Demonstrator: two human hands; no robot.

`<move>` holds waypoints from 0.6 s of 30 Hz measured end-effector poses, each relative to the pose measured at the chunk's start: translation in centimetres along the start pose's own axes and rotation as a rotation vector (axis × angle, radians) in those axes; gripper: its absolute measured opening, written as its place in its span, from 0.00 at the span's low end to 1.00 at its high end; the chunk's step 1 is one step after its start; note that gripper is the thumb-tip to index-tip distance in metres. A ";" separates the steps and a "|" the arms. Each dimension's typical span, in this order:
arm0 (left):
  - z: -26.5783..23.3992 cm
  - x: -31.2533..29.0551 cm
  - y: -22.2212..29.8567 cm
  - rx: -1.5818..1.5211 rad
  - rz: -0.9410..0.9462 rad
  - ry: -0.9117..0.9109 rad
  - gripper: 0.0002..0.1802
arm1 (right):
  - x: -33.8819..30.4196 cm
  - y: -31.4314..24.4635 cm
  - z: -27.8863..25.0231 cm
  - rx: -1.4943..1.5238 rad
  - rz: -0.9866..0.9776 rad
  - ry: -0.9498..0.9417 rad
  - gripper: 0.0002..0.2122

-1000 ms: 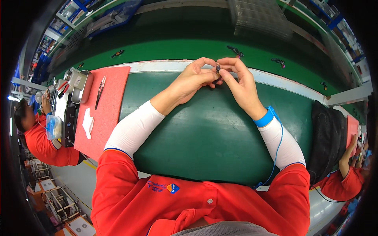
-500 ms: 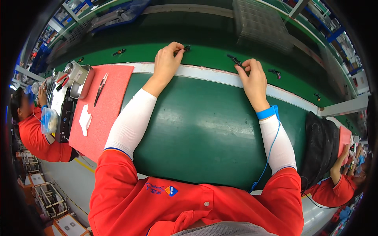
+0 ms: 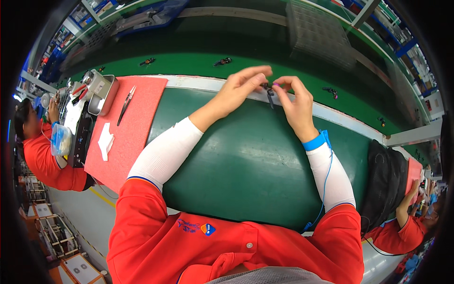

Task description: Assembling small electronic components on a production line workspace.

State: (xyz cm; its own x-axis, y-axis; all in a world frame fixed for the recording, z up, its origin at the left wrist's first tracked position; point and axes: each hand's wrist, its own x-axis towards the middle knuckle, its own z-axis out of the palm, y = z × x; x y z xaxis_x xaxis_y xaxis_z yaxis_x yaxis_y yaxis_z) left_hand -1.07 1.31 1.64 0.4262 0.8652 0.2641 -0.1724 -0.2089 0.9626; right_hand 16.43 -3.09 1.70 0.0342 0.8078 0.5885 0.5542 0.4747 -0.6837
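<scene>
In front of me, above the belt's near edge, my right hand pinches a small black part with a dark tail hanging down. A purple-pink spot shows at my right fingertips. My left hand comes in from the left, its thumb and fingers bunched at the part's other end. Those left fingers are partly blurred and cover some of the part. On the green belt, a similar black part lies beyond my left hand. Another, with a pinkish end, lies to the right of my right hand.
Tweezers and a white scrap lie on a pink mat at left, beside a metal tray. A black bag sits at right. A blue wrist cord runs down my right arm. Co-workers sit on both sides.
My left hand has let go of a black part on the belt and moved right to meet my right hand. My right hand has lifted another part off the belt toward me.
</scene>
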 end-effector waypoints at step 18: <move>0.2 -0.8 -0.4 -0.063 -0.339 -0.194 0.11 | -1.6 -0.9 -0.2 0.088 0.056 -0.070 0.04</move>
State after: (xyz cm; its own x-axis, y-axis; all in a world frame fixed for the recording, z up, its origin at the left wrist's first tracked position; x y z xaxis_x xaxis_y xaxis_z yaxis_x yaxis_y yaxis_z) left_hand -1.19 0.64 1.04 0.6275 0.7766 -0.0559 -0.0445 0.1074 0.9932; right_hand 16.06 -4.87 1.52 0.0029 0.8547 0.5191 0.4777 0.4549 -0.7516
